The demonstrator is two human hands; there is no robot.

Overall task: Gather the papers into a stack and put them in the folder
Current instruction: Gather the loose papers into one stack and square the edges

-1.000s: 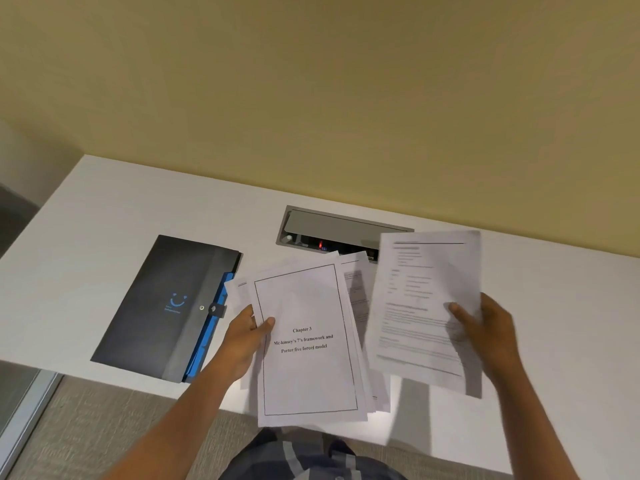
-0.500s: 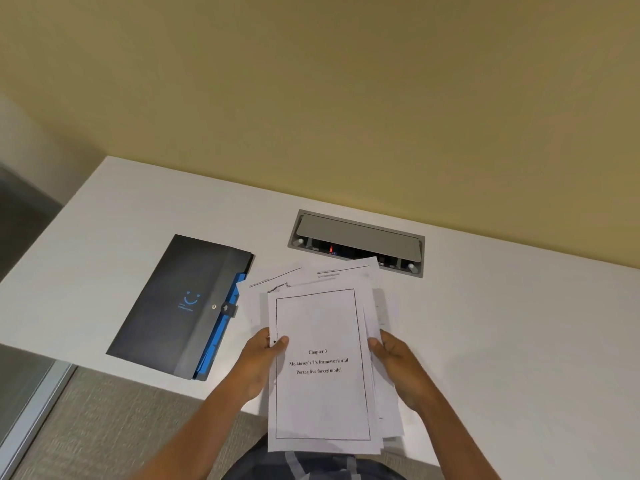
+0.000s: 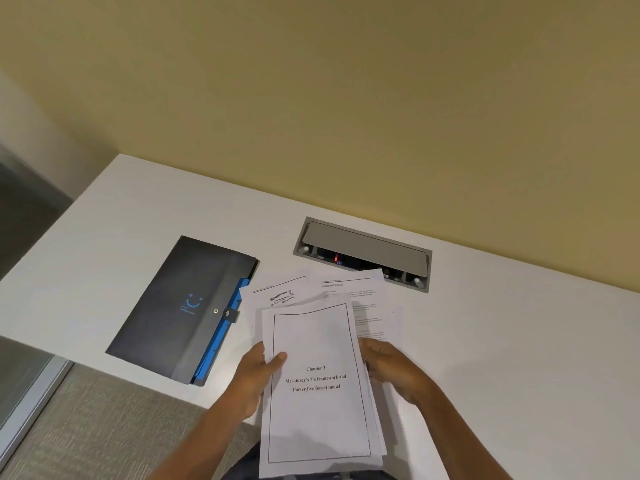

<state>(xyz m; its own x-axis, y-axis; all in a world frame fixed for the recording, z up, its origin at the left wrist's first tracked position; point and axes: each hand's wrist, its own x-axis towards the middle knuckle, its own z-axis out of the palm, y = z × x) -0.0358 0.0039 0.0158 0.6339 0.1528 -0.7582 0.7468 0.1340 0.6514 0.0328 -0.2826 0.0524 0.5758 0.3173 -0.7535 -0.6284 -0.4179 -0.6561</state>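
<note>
White desk point(image 3: 519, 341) carries everything, with the dark folder point(image 3: 180, 306) lying shut just left of the papers point(image 3: 317, 382). A second ago your right hand point(image 3: 391, 368) held one sheet apart; now that sheet has joined the pile, which both hands pinch by its long edges, your left hand point(image 3: 256, 375) with thumb on the cover page. Gathering looks nearly done, but corners fan out toward the grey cable hatch point(image 3: 363, 249), so square them before opening the folder.

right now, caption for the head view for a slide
Both hands, left hand and right hand, square loose papers beside a shut dark folder.
</note>
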